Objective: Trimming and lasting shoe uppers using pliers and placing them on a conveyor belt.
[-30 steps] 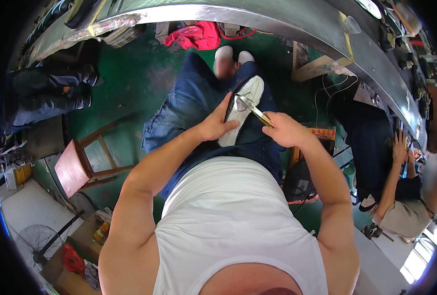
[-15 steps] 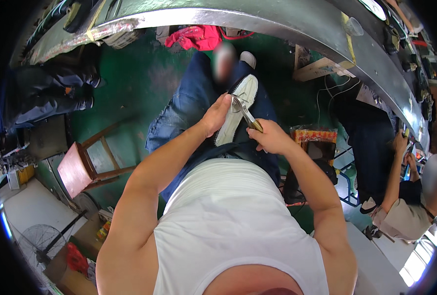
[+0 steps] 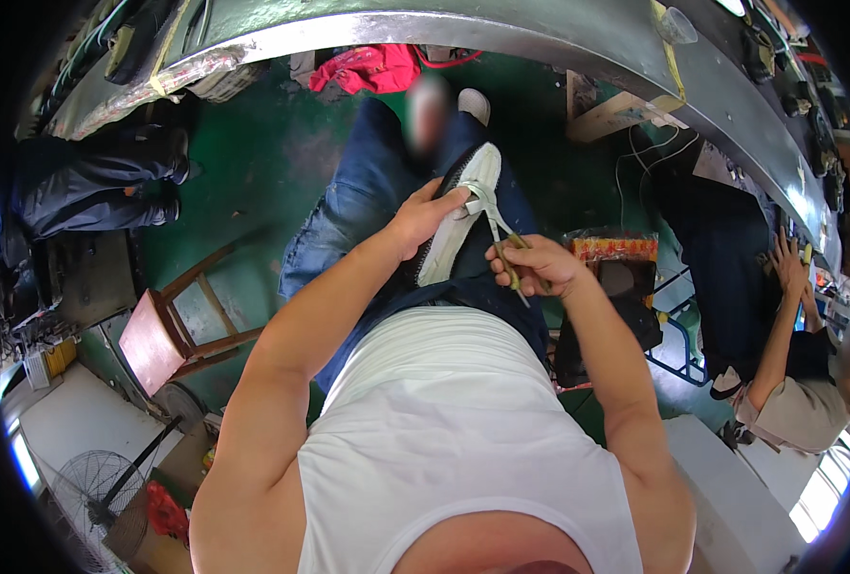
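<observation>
The shoe lies pale sole up across the lap in blue jeans, its lower end near the lap's waist edge. The left hand pinches its left rim, thumb flat on the sole; the other fingers are partly hidden. The right hand has its fingers curled around the pliers, handles spread, head against the sole.
</observation>
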A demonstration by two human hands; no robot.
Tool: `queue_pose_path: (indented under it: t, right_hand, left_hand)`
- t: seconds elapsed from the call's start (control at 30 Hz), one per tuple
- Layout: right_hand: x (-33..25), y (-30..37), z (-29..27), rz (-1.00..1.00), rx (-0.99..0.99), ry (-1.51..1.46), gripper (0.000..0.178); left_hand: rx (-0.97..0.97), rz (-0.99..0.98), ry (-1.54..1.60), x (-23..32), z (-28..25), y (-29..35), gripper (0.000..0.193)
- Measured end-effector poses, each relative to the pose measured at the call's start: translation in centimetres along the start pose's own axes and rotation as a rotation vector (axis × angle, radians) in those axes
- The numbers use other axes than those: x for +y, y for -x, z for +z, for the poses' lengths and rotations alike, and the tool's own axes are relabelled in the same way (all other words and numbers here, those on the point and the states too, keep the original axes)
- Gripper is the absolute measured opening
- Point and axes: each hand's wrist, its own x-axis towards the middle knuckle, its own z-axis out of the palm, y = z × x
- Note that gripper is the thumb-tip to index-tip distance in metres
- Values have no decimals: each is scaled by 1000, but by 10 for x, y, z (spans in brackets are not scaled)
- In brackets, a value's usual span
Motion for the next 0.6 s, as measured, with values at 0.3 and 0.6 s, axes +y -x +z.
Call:
queue_pose_path:
  t: [0.3,0.6]
  right_hand:
    - [-55,18,43,-191,447,798,36]
    - [-48,-18,45,-492,537,1503,49]
  left_hand:
    - [56,-29,-44,7,8,0,62]
    - [58,-54,-138,4,0,-1,73]
